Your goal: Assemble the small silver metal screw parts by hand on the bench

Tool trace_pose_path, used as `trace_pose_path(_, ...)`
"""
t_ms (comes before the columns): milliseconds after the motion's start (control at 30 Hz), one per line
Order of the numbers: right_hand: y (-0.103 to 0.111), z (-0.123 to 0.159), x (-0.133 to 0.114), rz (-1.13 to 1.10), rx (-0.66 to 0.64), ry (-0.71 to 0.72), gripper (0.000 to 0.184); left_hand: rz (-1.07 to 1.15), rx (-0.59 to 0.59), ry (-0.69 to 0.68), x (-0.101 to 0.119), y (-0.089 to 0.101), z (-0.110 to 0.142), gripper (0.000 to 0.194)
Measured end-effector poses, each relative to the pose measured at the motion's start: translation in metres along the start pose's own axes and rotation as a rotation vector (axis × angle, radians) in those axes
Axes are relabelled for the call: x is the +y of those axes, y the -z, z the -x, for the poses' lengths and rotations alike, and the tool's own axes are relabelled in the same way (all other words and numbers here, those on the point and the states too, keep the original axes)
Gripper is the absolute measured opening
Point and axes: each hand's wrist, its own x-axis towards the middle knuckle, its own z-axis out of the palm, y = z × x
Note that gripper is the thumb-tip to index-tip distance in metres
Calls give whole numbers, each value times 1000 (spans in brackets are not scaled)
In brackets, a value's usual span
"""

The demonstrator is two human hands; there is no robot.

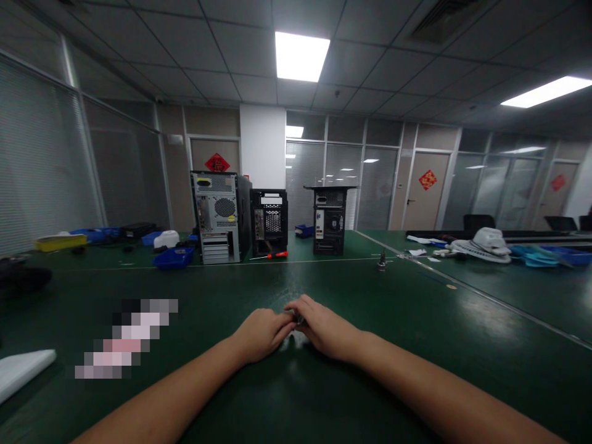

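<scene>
My left hand point(263, 334) and my right hand point(327, 327) meet low over the green table in front of me. Between their fingertips is a small shiny metal part point(298, 317), mostly covered by the fingers, so its kind cannot be made out. Both hands are closed on it, the right one reaching over its top. Further off to the right, a small dark metal piece point(382, 261) stands upright on the table.
Across the table stand a large computer tower point(217, 216), a smaller black case point(269, 222) and another black case point(328, 222). A red screwdriver point(277, 254) lies before them. Blue trays point(173, 258) are at left, a white cap point(485, 243) at right, a white object point(23, 370) near left.
</scene>
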Motion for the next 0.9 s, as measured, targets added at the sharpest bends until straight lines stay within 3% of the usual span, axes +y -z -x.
trace_pose_path(267,4,-3,1,129,-13,52,28,16,-14,-29,-2,0,-1,42)
trace_pose_path(633,7,-3,9,348,-24,189,32,15,-32,-11,-5,-4,-2,38)
trace_pose_path(900,11,-1,10,288,-20,145,32,7,-7,-23,-4,-3,-2,43)
